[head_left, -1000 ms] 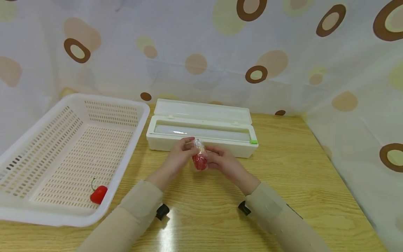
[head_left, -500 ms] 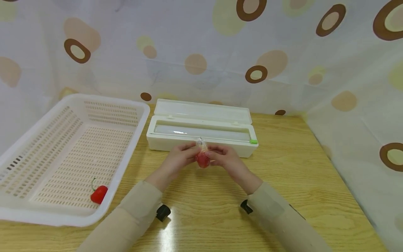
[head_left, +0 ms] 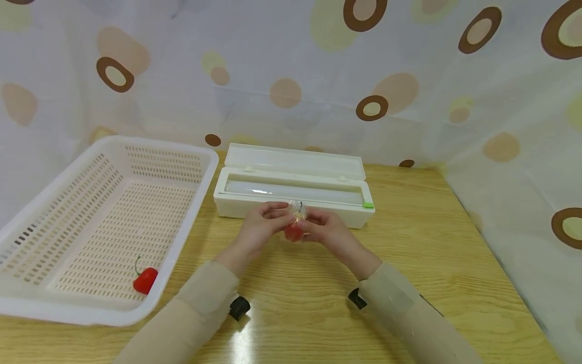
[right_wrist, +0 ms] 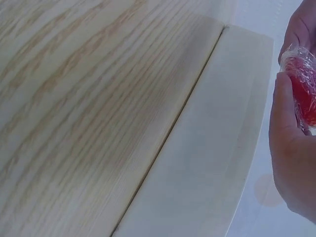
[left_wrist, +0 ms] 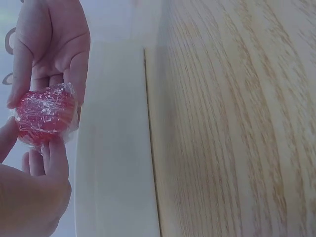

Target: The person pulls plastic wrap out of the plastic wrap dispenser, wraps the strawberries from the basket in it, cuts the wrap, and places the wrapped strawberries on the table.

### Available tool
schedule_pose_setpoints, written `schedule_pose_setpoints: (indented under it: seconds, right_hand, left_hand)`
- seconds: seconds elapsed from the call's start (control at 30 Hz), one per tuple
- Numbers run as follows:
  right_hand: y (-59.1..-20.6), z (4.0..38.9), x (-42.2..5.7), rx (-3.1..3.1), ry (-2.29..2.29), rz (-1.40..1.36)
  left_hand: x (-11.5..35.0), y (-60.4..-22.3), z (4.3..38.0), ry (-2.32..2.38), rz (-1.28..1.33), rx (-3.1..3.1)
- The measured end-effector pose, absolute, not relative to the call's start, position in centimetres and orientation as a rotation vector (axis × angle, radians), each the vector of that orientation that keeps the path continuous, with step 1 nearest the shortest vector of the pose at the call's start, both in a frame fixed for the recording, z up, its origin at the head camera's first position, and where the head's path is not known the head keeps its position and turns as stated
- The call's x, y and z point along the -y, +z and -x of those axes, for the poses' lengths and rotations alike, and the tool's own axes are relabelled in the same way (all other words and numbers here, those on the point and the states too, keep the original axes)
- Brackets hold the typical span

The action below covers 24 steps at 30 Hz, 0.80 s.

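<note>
A red pepper (head_left: 293, 233) wrapped in crinkled cling film (head_left: 297, 208) is held up between both hands, in front of the white film dispenser (head_left: 294, 194). My left hand (head_left: 260, 227) pinches it from the left with thumb and fingers. From the right, my right hand (head_left: 328, 230) grips it the same way. The left wrist view shows the wrapped pepper (left_wrist: 47, 116) close up, fingertips at its two sides and the film bunched over it. At the right edge of the right wrist view, the wrapped pepper (right_wrist: 305, 89) is partly cut off.
A white slotted basket (head_left: 188, 222) stands at the left, with an unwrapped red pepper (head_left: 145, 281) with a green stem in its near right corner. The dispenser's lid (head_left: 295, 161) is raised at the back, showing the film roll (head_left: 291, 191). A patterned curtain (head_left: 286, 60) hangs behind the wooden table (head_left: 432, 253).
Both hands have stayed on the wrapped pepper, shifting it slightly right and turning it, so its film-covered top now stands up between the fingers. The basket and dispenser have not moved.
</note>
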State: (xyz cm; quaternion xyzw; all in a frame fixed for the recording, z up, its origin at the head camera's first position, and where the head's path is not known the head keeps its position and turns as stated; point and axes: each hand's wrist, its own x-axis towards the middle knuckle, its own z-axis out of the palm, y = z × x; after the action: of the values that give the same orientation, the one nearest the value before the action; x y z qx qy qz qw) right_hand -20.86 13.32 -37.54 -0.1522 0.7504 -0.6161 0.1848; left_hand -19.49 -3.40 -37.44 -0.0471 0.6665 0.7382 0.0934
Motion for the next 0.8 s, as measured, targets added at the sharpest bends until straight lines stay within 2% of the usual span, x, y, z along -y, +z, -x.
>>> schedule_pose_setpoints:
  seconds: [0.27,0.57,0.8]
  right_hand:
    - [-37.2,20.8,-13.3,-2.166,-1.739,0.427]
    - [-36.0,21.0,-15.5,-2.201,-1.735,0.28]
    - [-34.1,21.0,-19.5,-2.223,-1.833,0.256]
  left_hand:
    - [3.0,-37.0,19.3,2.207,0.206,-2.06]
    - [2.4,-36.2,19.3,2.04,-0.056,-2.3]
    - [5.3,-35.5,19.7,1.72,-0.101,-2.764]
